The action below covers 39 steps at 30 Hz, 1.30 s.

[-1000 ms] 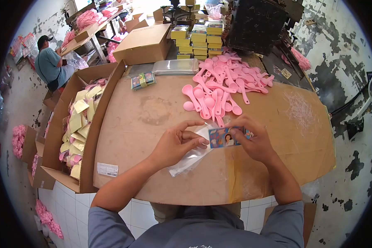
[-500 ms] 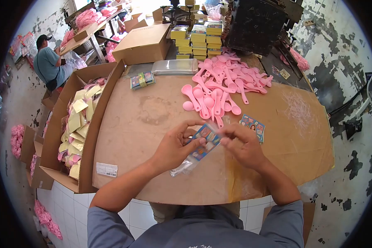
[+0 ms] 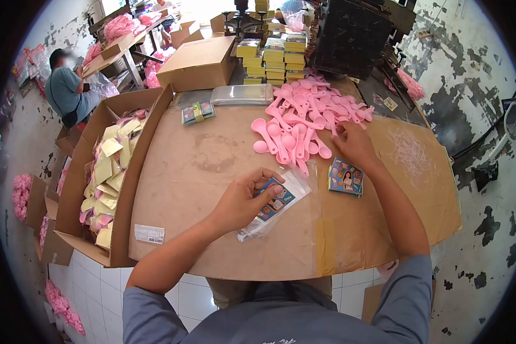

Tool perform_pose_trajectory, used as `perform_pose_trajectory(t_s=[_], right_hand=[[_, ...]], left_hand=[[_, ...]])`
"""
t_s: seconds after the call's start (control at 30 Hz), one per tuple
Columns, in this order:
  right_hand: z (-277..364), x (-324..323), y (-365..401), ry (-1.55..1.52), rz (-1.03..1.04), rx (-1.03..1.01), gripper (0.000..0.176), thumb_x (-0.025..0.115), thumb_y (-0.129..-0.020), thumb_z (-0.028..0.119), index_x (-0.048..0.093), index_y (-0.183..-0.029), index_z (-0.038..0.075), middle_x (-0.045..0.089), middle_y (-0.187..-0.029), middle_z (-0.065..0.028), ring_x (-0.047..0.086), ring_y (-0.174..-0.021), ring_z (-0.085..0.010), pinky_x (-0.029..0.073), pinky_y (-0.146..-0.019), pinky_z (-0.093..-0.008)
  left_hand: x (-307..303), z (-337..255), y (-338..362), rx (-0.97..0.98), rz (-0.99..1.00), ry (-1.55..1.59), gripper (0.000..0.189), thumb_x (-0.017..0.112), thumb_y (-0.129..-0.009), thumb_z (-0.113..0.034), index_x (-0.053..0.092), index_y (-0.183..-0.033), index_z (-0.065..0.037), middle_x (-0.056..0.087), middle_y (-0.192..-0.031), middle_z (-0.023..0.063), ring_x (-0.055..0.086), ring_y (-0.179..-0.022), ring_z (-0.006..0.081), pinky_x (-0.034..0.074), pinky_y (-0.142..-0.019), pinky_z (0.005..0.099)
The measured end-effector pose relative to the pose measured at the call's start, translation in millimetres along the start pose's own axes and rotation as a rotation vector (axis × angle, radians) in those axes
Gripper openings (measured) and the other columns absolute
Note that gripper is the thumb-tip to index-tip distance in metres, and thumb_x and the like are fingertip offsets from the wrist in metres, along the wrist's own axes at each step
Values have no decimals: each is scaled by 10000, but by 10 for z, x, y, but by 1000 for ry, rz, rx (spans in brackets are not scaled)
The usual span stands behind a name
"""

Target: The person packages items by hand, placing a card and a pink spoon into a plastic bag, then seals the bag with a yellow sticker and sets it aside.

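Observation:
My left hand (image 3: 249, 198) grips a blue printed card (image 3: 278, 199) that lies in or on a clear plastic bag (image 3: 297, 184) over the cardboard-covered table. Up and to the right, my right hand (image 3: 352, 142) is at the right edge of a heap of pink spoons (image 3: 304, 109), its fingertips closed at a spoon's handle. A small stack of blue cards (image 3: 346, 176) lies just below my right hand. More clear bags lie under my left hand's card.
An open carton (image 3: 129, 189) of yellow cards and pink pieces stands at the left. Behind are a closed box (image 3: 198, 60), card stacks (image 3: 275, 54), a banded card bundle (image 3: 198, 113), clear plastic sleeves (image 3: 242, 94) and a black machine (image 3: 350, 37). A person (image 3: 69, 89) sits at the far left.
My right hand has left the card and bag and moved up and right to the spoons. My left hand still holds the card, and the bag's open end now lies spread out.

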State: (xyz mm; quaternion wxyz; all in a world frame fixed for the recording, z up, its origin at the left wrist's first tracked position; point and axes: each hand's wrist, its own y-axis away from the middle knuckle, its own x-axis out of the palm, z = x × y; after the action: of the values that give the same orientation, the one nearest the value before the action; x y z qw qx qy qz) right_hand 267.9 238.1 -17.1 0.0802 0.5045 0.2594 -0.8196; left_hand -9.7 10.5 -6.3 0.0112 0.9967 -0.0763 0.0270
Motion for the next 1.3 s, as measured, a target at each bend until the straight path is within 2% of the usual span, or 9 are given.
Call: perform_pose_trajectory(t_s=[0.17, 0.27, 0.53, 0.83, 0.93, 1.03, 1.13, 1.23, 1.3], right_hand=[[-122, 42, -111, -183, 82, 105, 378, 708, -845, 109, 670, -1203, -5, 695, -1098, -176, 686, -957, -306, 544, -856, -414], [-174, -97, -36, -177, -163, -95, 338, 694, -844, 56, 692, -1176, -10, 704, -1027, -141, 692, -872, -267, 551, -794, -378], [906, -792, 717, -656, 433, -133, 204, 668, -974, 57, 715, -1158, -16, 720, -946, -56, 656, -849, -108, 537, -735, -296], [1087, -854, 684, -484, 431, -506, 240, 650, -899, 7, 722, -1129, 10, 698, -899, -117, 649, -729, -224, 530, -696, -328], [1192, -902, 666, -420, 501, -472, 214, 653, -885, 26, 729, -1083, 4, 684, -860, -133, 641, -685, -244, 523, -666, -346], [1282, -840, 695, -342, 506, -425, 296, 635, -918, 79, 697, -1200, 12, 689, -1018, -159, 674, -860, -276, 535, -787, -382], [1423, -610, 763, -603, 380, -525, 492, 615, -941, 143, 573, -1417, 23, 605, -1359, -189, 589, -1268, -321, 457, -1054, -420], [1498, -497, 826, -1114, 748, -367, 640, 578, -949, 143, 411, -1557, 35, 397, -1615, -166, 304, -1543, -323, 247, -1240, -450], [1579, -473, 874, -1365, 808, -262, 691, 594, -931, 292, 435, -1546, 19, 409, -1611, -169, 326, -1535, -311, 237, -1244, -460]], left_hand=[[-13, 11, 16, 70, -7, -8, 207, 638, -1051, -115, 615, -1219, 3, 747, -989, 55, 676, -877, 65, 557, -737, 250], [-23, -29, 18, 11, -20, 60, 232, 645, -1047, -114, 608, -1246, 2, 749, -1014, 65, 689, -874, 66, 568, -732, 240], [-8, 12, -11, 60, -12, 92, 263, 645, -1048, -113, 611, -1272, 20, 754, -1047, 79, 702, -906, 76, 586, -774, 239], [5, 11, 24, 9, 42, -35, 287, 668, -1036, -129, 658, -1269, 39, 770, -1068, 90, 698, -924, 74, 584, -787, 247], [20, 3, 44, 1, 58, -97, 291, 672, -1037, -148, 673, -1263, 35, 771, -1061, 77, 692, -919, 68, 577, -771, 246], [36, 2, 51, -23, 78, -107, 304, 678, -1034, -148, 669, -1270, 44, 762, -1101, 80, 697, -972, 83, 582, -834, 255], [54, 35, 49, 7, 102, -85, 302, 667, -1042, -153, 663, -1277, 38, 757, -1098, 69, 692, -988, 84, 577, -836, 259], [78, 131, 34, 137, 159, 14, 285, 639, -1057, -149, 647, -1288, 18, 754, -1073, 67, 699, -963, 94, 574, -809, 256], [79, 147, 20, 157, 191, 106, 276, 614, -1071, -156, 633, -1296, 3, 755, -1046, 73, 714, -895, 106, 578, -761, 260]])
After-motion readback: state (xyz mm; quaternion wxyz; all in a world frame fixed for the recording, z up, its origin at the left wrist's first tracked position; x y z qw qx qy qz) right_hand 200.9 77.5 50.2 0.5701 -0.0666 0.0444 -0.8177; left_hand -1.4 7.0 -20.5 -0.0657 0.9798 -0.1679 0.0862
